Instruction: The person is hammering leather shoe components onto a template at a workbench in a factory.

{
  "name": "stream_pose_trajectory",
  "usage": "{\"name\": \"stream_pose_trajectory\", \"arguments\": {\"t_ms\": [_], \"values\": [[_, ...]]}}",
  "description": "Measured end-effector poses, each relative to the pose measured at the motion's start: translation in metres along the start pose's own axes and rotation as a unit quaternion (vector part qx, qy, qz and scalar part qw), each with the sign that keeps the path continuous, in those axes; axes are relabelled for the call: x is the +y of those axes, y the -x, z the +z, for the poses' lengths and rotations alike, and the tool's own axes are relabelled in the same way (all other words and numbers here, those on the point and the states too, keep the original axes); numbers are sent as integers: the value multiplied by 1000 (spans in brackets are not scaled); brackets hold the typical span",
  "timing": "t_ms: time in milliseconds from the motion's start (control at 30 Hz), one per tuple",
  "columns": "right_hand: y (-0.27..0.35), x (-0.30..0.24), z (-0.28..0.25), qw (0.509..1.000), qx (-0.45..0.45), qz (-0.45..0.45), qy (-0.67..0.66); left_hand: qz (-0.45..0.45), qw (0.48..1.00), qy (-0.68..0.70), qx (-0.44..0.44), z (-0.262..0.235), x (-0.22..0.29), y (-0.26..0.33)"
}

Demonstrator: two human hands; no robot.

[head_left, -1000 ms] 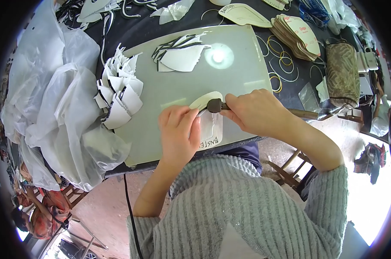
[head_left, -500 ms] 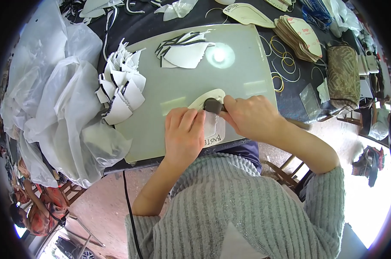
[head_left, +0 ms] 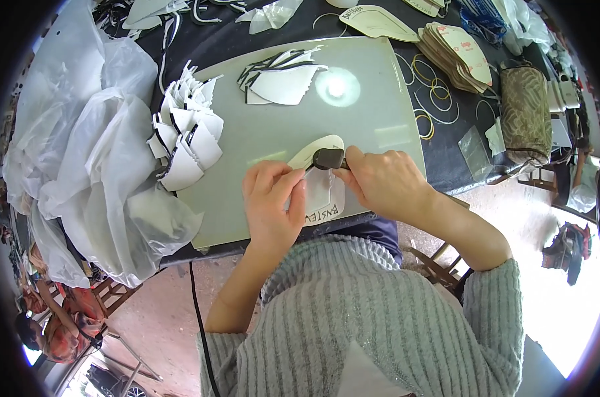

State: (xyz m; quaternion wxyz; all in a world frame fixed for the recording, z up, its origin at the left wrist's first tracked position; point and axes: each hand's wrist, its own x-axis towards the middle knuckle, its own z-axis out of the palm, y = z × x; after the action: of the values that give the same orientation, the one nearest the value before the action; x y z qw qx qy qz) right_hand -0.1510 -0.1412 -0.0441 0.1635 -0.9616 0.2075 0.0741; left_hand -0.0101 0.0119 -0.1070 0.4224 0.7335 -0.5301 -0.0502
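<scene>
Hammer point(head_left: 328, 159), blunt dark head, lies over the card point(head_left: 338, 198) a little toward six o'clock from the middle of the grey-green board point(head_left: 247, 132). Right hand point(head_left: 389, 178), at three o'clock of the head, has its grip closed on the hammer close up to the head. Left hand point(head_left: 273, 202), at eight o'clock, has thumb and fingers nearly together by the dark edge of a thin white piece point(head_left: 318, 190); whether they pinch it or only steady it, cannot tell. Judgement on handling: hammer rigid, weight mostly in the head, best held by the handle, short hold for small control. Piece likely light, bendy, easy to shift or crease; take it by the rim at nine o'clock, clear of the head. Card looks stiffer, flat, perhaps apt to slide on the smooth board; hold at the edges. Spare white pieces: pile point(head_left: 187, 142) at nine o'clock, fan point(head_left: 286, 86) near twelve. Hard to make out: the handle, covered by right hand and forearm; the spot under the head; the card's left part, behind left hand; how piece and card join. Glare point(head_left: 336, 85) washes out the board at one o'clock.
</scene>
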Motion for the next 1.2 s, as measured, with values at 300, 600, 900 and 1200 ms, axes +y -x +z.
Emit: {"name": "stream_pose_trajectory", "arguments": {"t_ms": [300,600,900,1200], "values": [[1,-7,-8,995,72,-31,-56,131,982,-136,6,1,0,7],[4,-9,-5,993,89,-53,-55,131,983,-125,20,4,2,8],[7,13,-8,1000,-15,-4,-17,47,998,-42,-3,-7,0,9],[4,-14,-10,998,33,-48,-32,118,989,-83,9,-2,-1,11]]}}
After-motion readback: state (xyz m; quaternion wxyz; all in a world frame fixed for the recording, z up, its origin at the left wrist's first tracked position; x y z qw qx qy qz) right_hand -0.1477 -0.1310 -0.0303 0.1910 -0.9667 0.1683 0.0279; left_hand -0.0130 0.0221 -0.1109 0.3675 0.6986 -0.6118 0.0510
